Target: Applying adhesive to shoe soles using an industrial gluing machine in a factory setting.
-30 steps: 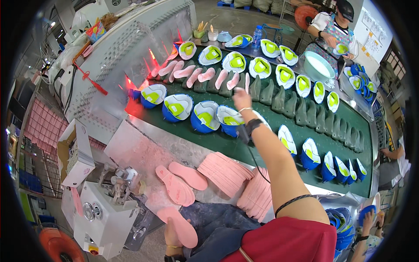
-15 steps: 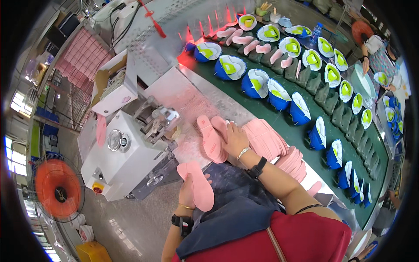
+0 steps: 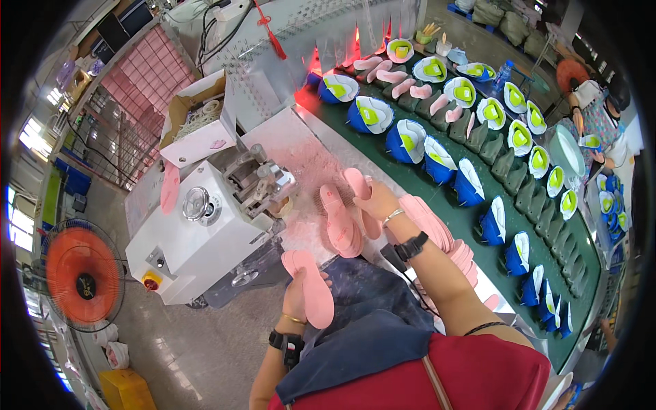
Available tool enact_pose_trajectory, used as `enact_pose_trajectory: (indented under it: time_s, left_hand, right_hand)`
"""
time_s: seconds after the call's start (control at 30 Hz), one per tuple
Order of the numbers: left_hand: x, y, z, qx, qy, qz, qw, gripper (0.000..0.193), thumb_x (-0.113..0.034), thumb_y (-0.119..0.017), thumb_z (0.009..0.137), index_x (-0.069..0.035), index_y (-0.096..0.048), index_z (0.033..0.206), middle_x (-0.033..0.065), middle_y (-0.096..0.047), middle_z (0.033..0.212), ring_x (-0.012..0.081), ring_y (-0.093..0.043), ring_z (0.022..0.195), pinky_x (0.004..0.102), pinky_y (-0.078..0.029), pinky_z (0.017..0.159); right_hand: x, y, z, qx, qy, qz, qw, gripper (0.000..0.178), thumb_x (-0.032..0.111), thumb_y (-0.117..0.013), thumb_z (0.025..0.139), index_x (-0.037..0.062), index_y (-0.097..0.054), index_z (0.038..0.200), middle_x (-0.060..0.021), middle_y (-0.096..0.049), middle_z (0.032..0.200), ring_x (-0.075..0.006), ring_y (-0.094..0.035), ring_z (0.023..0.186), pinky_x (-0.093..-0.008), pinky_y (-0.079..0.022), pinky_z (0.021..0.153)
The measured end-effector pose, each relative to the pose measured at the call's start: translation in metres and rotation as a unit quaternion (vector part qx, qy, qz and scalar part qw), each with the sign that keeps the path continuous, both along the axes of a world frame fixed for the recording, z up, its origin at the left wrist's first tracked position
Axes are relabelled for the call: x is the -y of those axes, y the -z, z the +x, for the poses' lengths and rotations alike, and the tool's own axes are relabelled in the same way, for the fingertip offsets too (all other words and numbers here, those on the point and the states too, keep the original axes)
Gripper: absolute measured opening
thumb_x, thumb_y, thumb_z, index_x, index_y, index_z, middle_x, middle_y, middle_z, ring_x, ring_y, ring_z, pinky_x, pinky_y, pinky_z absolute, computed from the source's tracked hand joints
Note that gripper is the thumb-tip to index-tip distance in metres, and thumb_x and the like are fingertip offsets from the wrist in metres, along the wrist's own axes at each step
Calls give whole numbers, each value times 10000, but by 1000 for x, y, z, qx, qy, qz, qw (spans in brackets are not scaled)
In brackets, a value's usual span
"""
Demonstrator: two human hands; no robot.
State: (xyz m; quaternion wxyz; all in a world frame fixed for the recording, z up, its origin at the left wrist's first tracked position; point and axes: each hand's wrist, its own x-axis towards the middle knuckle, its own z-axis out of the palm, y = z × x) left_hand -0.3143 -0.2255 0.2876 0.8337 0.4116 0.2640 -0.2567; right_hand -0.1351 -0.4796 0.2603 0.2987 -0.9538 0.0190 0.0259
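My left hand [image 3: 298, 298] was closed around one pink insole [image 3: 311, 287], gripping it near its lower end so that it stood over my lap, just in front of the white machine [image 3: 205, 232]. My right hand [image 3: 378, 203] rested on the bench with its fingers curled about the tip of another pink insole [image 3: 358, 184]; beside it, a further insole [image 3: 339, 220] lay flat on the speckled work surface [image 3: 301, 154]. A fanned stack of pink insoles [image 3: 437, 229] sat just past my right wrist, between me and the green conveyor [image 3: 492, 198]. On that conveyor stood rows of blue shoes [image 3: 441, 160] with yellow-green linings, and dark shoe lasts [image 3: 509, 167] ran between the rows. An open cardboard box [image 3: 201, 126] stood behind the machine, and an orange fan [image 3: 82, 277] was on the floor well to my left. Another person [image 3: 594, 113] worked at the far end of the line.
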Motion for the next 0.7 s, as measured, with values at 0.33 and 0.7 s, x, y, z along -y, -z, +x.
enact_pose_trajectory:
  time_s: [0.33, 0.7]
  left_hand:
    - [32, -17, 13, 200, 93, 153, 963, 379, -121, -633, 862, 36, -545, 1195, 55, -605, 1059, 147, -583, 929, 279, -478, 803]
    - [14, -28, -19, 131, 103, 55, 984, 391, -50, -546, 852, 11, -493, 1234, 83, -583, 1096, 185, -595, 949, 311, -506, 795]
  right_hand:
    - [-68, -34, -99, -124, -133, 269, 946, 696, 545, -728, 699, -43, -574, 1039, -143, -619, 817, -187, -607, 707, -321, -489, 597]
    - [-63, 0, -108, -390, -128, 605, 682, 348, 280, -669, 848, -9, -529, 980, -79, -566, 771, -154, -543, 599, -302, -435, 514]
